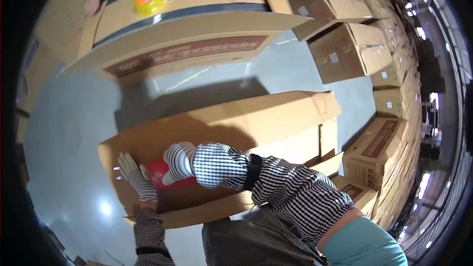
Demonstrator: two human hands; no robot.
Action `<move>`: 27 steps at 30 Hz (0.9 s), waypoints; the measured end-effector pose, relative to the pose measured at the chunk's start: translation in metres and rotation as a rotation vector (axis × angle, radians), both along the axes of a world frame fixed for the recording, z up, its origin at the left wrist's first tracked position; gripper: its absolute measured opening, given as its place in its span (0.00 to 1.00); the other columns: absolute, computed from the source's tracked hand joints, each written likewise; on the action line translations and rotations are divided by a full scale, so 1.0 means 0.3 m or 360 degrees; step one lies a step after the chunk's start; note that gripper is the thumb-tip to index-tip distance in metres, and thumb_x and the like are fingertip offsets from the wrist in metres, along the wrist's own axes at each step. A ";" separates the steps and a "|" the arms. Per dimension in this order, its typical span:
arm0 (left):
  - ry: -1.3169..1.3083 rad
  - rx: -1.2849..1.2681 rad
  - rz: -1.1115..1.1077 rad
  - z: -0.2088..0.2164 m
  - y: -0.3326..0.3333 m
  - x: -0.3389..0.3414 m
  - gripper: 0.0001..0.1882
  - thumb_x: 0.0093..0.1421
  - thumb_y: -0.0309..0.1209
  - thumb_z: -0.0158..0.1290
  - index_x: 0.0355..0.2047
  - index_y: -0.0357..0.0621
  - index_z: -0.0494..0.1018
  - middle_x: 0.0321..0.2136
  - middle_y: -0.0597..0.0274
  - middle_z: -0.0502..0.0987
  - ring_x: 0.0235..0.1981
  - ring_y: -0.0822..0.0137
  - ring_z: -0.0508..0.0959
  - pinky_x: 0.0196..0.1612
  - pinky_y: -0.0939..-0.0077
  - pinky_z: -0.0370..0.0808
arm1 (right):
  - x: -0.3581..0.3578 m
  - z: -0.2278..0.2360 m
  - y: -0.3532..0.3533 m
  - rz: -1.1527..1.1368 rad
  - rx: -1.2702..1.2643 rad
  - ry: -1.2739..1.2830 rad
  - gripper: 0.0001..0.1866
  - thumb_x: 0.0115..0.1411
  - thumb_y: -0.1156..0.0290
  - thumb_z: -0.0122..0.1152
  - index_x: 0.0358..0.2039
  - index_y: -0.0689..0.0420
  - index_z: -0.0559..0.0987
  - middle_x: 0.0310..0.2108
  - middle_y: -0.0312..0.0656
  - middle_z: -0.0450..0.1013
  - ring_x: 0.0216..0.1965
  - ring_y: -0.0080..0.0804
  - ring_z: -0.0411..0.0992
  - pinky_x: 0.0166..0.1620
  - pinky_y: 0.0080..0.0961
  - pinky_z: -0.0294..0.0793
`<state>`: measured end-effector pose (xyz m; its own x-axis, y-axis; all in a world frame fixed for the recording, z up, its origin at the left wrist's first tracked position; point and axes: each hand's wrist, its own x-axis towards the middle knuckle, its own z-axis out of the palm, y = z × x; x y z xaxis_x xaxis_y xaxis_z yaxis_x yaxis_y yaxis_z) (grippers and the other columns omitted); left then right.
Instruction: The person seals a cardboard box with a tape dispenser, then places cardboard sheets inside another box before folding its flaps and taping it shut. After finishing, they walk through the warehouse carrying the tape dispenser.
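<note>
My right hand (pixel 179 160), in a striped knit glove, is closed around a red tape dispenser (pixel 158 172), which the hand and sleeve partly hide. Just to its left, my left hand (pixel 134 176) lies with its fingers spread on the left end of a long brown carton (pixel 276 116). That glove is pale with stripes at the wrist. The carton stands before me with its long flaps folded outward, and my checked right sleeve crosses over its middle and near side.
Across the grey floor (pixel 64 133) stands another large carton (pixel 197 44) with a yellow and orange tape dispenser (pixel 152 1) on it. A co-worker's hands (pixel 93 5) rest at that carton's ends. Stacked cartons (pixel 377 150) line the right side.
</note>
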<state>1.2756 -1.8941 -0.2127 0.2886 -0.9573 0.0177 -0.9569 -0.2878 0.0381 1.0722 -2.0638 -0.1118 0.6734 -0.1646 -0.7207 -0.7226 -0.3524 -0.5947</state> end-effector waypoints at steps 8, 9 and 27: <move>0.0790 0.0036 -0.0604 0.095 -0.482 -1.541 0.42 0.51 0.46 0.62 0.61 0.36 0.63 0.63 0.39 0.60 0.66 0.40 0.56 0.66 0.37 0.51 | -1.739 0.009 -0.257 -0.0294 -0.0301 0.0408 0.36 0.47 0.35 0.67 0.43 0.56 0.84 0.39 0.51 0.80 0.41 0.46 0.79 0.47 0.37 0.77; 0.1122 0.0028 -0.0747 0.151 -0.605 -1.780 0.39 0.49 0.45 0.63 0.57 0.35 0.67 0.61 0.41 0.65 0.64 0.42 0.60 0.65 0.39 0.54 | -2.046 0.129 -0.307 -0.0121 -0.0514 0.0642 0.39 0.47 0.35 0.68 0.47 0.56 0.82 0.40 0.51 0.80 0.42 0.43 0.80 0.48 0.35 0.78; 0.3900 0.1306 0.0276 -0.163 -0.247 -1.920 0.28 0.69 0.44 0.49 0.62 0.36 0.66 0.55 0.55 0.75 0.57 0.65 0.74 0.59 0.69 0.73 | -1.910 0.214 0.213 -0.2367 0.0195 -0.0627 0.21 0.47 0.62 0.79 0.34 0.63 0.80 0.26 0.37 0.78 0.30 0.19 0.74 0.34 0.25 0.75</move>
